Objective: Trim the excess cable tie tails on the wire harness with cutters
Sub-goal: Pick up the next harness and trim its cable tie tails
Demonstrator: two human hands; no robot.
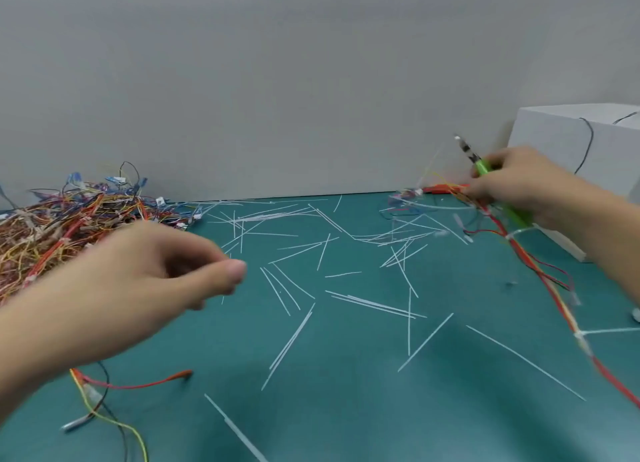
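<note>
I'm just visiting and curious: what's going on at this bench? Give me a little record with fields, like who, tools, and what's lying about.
surface: green mat
right hand: grips green-handled cutters and a wire harness of red and yellow wires
left hand: blurred, fingers curled, seems to hold nothing
untrimmed tail: white cable tie tail sticking out from the harness
offcuts: many cut white tails scattered on the mat
pile: tangled wire harnesses at far left
also: white box at far right
</note>
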